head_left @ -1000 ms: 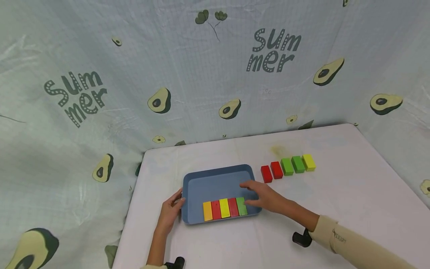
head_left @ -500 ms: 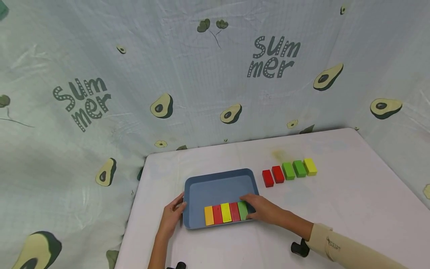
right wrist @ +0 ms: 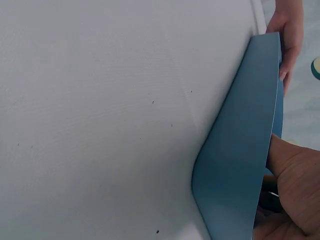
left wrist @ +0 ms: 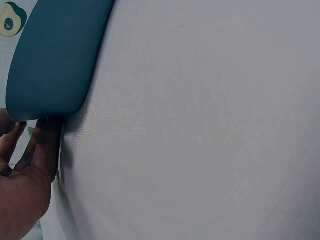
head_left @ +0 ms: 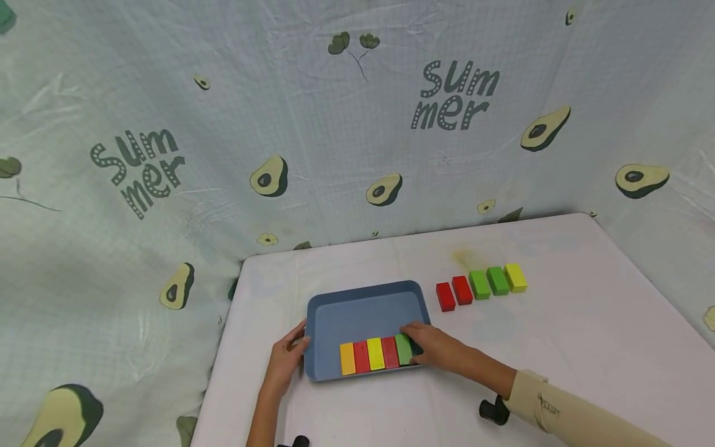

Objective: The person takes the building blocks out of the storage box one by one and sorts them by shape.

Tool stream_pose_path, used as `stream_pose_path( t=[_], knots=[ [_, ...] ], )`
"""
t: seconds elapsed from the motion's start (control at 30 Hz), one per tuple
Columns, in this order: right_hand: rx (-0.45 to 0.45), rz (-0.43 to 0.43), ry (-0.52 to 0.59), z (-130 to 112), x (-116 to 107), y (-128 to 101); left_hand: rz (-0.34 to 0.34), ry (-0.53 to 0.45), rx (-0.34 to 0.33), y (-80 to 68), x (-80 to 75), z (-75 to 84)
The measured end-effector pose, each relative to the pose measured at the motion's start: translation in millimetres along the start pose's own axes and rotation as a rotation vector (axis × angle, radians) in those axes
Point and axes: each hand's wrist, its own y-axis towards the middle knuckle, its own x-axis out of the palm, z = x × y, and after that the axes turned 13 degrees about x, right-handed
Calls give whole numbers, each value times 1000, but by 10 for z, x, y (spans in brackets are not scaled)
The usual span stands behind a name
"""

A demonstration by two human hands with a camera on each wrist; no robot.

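Observation:
A shallow blue-grey tray (head_left: 357,295) lies on the table. Along its front side, a row of blocks stands side by side: an orange block (head_left: 347,359), a red block (head_left: 361,357), a yellow block (head_left: 375,354), a second red block (head_left: 390,352) and a green block (head_left: 403,349). My left hand (head_left: 286,357) holds the tray's left edge, thumb at the rim; the left wrist view shows its fingers against the tray's end wall (left wrist: 60,65). My right hand (head_left: 436,347) reaches over the right side, thumb and fingers pinching the green block. In the right wrist view, the front wall (right wrist: 235,135) partly hides that hand.
Right of the tray, a slanting row of loose blocks lies on the white tablecloth (head_left: 558,347): two red blocks (head_left: 462,290), two green blocks (head_left: 497,280) and a yellow block (head_left: 515,277). A patterned curtain (head_left: 335,124) hangs behind and beside the table.
My right hand has lowered and moved inward from above the tray's right side to the green block. The left hand stays at the tray's edge. The head view has tilted slightly up.

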Motion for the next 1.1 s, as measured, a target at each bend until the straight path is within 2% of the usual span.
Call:
stream_pose_path(
  t=[0.37,0.63,1.1],
  knots=[
    [-30,-16,-44,7,-20,-2,21,21,1,44,-6,-269],
    [-47,8,-38,39,10,-10,23,6,-12,58,1,-286],
    [-142,75,-185,66,15,-21,15,9,0,68,-11,-289]
  ],
)
